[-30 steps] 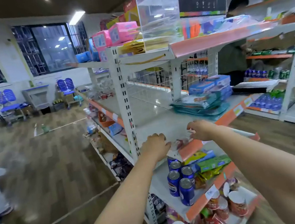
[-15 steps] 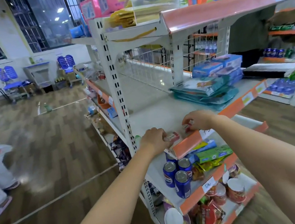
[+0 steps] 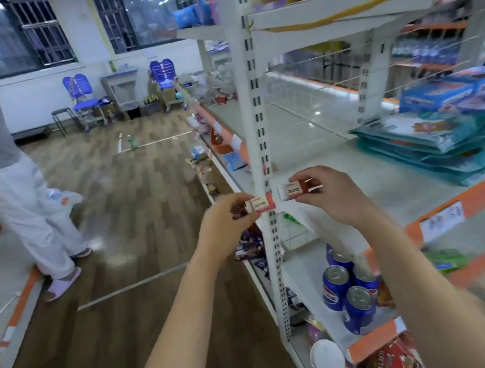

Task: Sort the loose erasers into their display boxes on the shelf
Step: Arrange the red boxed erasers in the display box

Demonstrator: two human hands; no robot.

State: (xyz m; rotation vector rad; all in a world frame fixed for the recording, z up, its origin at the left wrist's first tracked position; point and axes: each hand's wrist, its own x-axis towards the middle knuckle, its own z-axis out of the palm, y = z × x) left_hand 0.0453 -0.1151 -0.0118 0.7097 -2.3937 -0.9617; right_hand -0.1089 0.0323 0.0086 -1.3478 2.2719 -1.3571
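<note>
Two erasers, long axes level: left hand (image 3: 224,219) one (image 3: 258,204), right hand (image 3: 331,197) other (image 3: 291,190).

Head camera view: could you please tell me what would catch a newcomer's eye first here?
Two small white erasers with red sleeves, one pinched in the left hand, the other in the right hand, held up at the white metal shelf upright. Below, blue soda cans crowd a lower shelf.
</note>
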